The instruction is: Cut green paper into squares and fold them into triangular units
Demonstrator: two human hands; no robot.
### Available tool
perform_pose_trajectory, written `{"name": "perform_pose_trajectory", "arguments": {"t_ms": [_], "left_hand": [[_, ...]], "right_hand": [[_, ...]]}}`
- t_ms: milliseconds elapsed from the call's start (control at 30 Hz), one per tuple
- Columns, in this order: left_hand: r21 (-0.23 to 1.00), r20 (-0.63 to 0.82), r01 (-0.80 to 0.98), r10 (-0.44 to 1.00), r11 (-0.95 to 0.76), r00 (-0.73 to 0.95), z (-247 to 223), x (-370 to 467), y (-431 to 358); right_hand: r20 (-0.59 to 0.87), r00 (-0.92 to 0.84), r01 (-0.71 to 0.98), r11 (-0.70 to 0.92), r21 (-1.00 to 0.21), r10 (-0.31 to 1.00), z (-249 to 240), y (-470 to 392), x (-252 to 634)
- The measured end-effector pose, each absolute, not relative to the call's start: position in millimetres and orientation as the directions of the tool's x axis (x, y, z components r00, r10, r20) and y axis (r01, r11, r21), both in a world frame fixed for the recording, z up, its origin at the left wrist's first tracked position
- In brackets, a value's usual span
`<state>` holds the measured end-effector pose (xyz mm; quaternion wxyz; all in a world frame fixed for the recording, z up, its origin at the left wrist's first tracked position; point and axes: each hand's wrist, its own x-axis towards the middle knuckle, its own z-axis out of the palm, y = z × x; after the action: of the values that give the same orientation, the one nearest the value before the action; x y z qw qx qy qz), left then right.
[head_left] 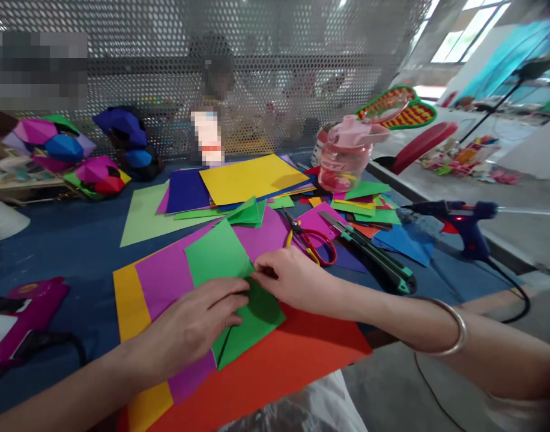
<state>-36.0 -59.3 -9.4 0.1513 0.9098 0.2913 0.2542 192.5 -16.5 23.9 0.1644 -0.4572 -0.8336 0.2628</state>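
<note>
A green sheet of paper [216, 252] lies at an angle over a purple sheet [160, 282], a yellow-orange sheet [129, 300] and a large red-orange sheet [302, 354]. My left hand [187, 321] rests on its left part, fingers stretched out across the surface. At the right edge my right hand [297, 279] pinches the paper between thumb and forefinger. A dark line, perhaps a crease or slit, shows near the lower corner. Just beyond my right hand are red-handled scissors [333, 249] and a green-and-black utility knife [374, 258]. Folded green pieces [250, 213] lie behind the sheet.
A glue gun [468, 225] with a lit red light stands at the right edge, its cord hanging down. Coloured sheets [261, 177] and a pink bottle [344, 159] are behind. Faceted paper shapes [63, 147] sit back left, a magenta device [41, 306] at the left.
</note>
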Motion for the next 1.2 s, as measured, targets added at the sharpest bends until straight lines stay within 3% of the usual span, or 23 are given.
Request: {"name": "perform_pose_trajectory", "arguments": {"t_ms": [200,467,733,967,1200], "left_hand": [[0.478,0.329,0.431,0.611,-0.766,0.72,-12.1,-35.8,-50.5],[0.563,0.275,0.414,0.634,-0.716,0.723,-12.7,-31.6,-47.7],[0.401,0.333,0.419,0.555,-0.815,0.762,-15.8,-33.5,-48.4],[0.207,0.329,0.442,0.488,-0.873,0.809,-15.3,-32.6,-50.3],[0.126,0.339,0.423,0.44,-0.897,0.832,-13.0,-31.2,-52.4]], "right_hand": [[0.073,-0.493,0.725,0.456,-0.516,0.867,17.4,-16.8,192.3],[0.061,-0.453,0.718,0.405,-0.567,0.889,14.7,-16.1,200.0],[0.191,-0.531,0.687,0.551,-0.473,0.826,9.5,-21.6,206.2],[0.116,-0.569,0.718,0.561,-0.412,0.814,10.1,-22.0,209.1],[0.132,-0.601,0.696,0.597,-0.4,0.789,4.7,-21.0,211.1]]}}
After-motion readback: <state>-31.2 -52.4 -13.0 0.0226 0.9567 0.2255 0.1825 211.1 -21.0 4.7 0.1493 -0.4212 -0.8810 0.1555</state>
